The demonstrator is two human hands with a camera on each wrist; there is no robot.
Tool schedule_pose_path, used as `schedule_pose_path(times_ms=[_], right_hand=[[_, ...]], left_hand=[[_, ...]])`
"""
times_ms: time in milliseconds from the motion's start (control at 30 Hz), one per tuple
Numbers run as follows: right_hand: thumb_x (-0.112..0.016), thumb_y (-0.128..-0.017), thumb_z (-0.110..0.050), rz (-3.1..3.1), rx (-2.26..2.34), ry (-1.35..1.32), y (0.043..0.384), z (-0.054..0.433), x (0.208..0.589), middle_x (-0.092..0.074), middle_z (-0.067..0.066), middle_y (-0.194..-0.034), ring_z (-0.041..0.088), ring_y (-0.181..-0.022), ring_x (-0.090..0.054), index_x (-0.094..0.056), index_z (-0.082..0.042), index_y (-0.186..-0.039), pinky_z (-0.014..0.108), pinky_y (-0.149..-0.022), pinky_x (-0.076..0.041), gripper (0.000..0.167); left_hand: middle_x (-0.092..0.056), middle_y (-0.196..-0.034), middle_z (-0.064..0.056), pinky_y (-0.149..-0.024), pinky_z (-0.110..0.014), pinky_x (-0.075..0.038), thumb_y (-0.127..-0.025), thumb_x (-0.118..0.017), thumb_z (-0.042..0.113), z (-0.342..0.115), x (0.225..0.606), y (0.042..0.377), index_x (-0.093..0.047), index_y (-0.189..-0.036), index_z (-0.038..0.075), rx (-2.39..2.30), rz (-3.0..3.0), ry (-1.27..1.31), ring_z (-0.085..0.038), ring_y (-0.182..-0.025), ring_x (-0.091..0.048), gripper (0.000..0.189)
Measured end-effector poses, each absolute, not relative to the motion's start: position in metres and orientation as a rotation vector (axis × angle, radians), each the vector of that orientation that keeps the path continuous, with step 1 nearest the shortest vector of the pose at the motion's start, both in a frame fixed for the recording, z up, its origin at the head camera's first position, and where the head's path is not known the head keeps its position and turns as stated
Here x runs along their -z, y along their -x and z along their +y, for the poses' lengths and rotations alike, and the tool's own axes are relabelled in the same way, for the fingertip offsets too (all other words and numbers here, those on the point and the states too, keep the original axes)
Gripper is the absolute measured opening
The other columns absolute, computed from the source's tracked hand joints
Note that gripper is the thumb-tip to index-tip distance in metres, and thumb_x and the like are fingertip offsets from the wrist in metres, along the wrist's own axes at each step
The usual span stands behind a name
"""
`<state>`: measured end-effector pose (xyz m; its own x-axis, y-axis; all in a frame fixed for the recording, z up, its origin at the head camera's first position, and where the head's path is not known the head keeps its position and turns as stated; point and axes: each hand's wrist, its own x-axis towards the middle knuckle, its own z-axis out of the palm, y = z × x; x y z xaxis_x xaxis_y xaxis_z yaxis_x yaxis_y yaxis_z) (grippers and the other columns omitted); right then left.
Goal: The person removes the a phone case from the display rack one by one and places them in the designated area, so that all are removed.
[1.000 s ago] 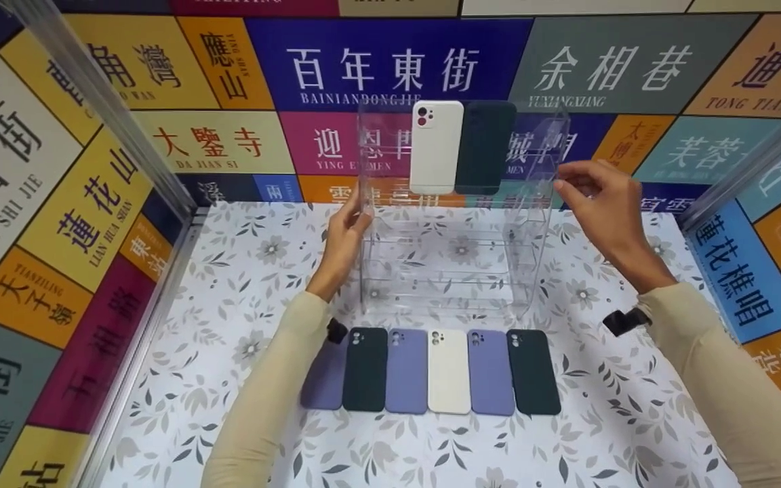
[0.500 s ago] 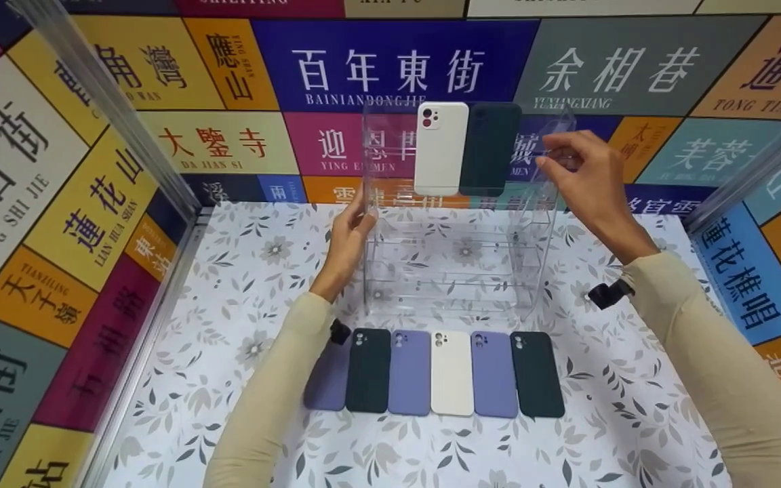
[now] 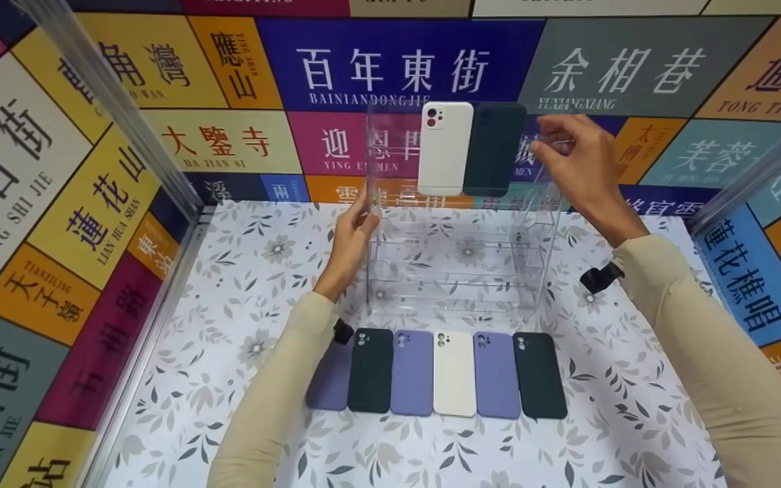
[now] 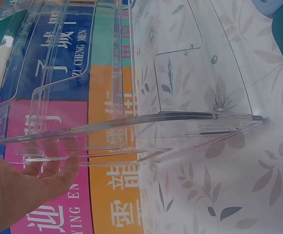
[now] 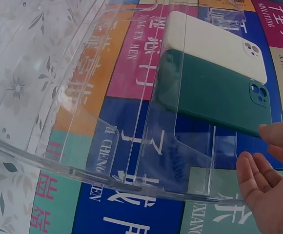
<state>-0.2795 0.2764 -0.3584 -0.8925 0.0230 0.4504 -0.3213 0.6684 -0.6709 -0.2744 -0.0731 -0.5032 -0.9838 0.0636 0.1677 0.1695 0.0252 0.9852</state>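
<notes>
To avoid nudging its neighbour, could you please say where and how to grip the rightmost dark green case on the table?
Probably the right long edge of the flat dark green case, from the right: that edge is free, while a purple case lies close along the left one.

The back wall (image 3: 390, 88) and the walls to the left (image 3: 31, 210) and right (image 3: 743, 264) carry coloured blocks, blue, yellow, orange, magenta and grey-green among them, printed with large Chinese characters and smaller Latin lettering. Greyish posts (image 3: 116, 102) mark both back corners. The worktop (image 3: 621, 434) is white, patterned with grey leaves and flowers, under pale light.
</notes>
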Motion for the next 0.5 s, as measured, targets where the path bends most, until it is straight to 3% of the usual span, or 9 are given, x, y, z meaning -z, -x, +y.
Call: schedule_pose_path(times_ms=[233, 500], right_hand=[[-0.075, -0.106, -0.011, -2.419, -1.048, -0.301, 0.281, 0.267, 0.351, -0.071, 0.012, -0.126, 0.020, -0.110, -0.070, -0.075, -0.003, -0.137, 0.017, -0.097, -0.055, 0.033], [-0.076, -0.104, -0.010, -2.452, -1.076, -0.293, 0.293, 0.257, 0.347, -0.070, 0.013, -0.131, 0.026, -0.110, -0.072, -0.074, -0.006, -0.141, 0.024, -0.099, -0.059, 0.038]], left_hand=[[-0.048, -0.170, -0.015, -0.120, -0.045, -0.049, -0.111, -0.056, 0.006, -0.072, 0.503, 0.274, -0.037, -0.172, 0.019, 2.144, -2.167, 0.254, -0.036, -0.140, -0.061, 0.066], [-0.041, -0.175, -0.011, -0.121, -0.047, -0.048, -0.110, -0.056, 0.008, -0.074, 0.504, 0.274, -0.034, -0.173, 0.019, 2.139, -2.188, 0.240, -0.038, -0.145, -0.056, 0.068]])
